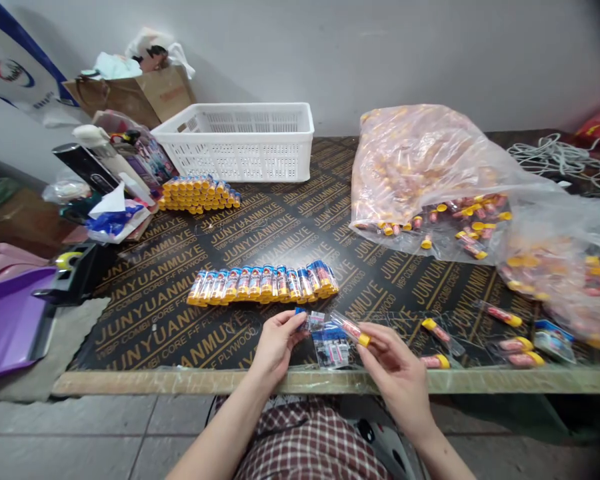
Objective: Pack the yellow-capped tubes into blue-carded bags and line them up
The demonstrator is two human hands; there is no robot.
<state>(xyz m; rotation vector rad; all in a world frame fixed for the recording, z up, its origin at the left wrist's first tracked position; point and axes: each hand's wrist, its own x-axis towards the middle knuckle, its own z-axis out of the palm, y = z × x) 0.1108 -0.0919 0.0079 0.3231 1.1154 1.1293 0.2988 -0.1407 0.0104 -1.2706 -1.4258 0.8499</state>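
The left hand [279, 340] has its thumb and fingertips pinched together on a small, glossy blue piece [301, 311], just above the front edge of the smooth black plywood tabletop [280, 233] with its slanting gold lettering. The right hand [395, 367] is closed on the yellow-capped end of a slim, clear plastic tube with a pink-and-white printed filling [351, 328]; the tube tilts, its clear end raised toward the left hand. Between the hands, near the middle of the front edge, is a flat, shiny, transparent packet with blue and pink print [333, 348]. Beyond them, a tight row of cylindrical tubes with glossy blue wraps and yellow ends [263, 283] lies side by side, doubled up at its right end. More yellow-ended tubes [197, 195] are stacked in a low pile toward the far left, just in front of a rectangular white plastic basket with slotted, perforated walls [245, 157]. Toward the far right edge slumps a big, wrinkled, translucent plastic bag [420, 160], bulging with yellow-capped tubes, some spilling at its mouth. Several loose clear tubes with yellow caps [503, 314] are scattered by the front edge right of the right hand, beside a crinkled blue-and-white pouch [554, 340].
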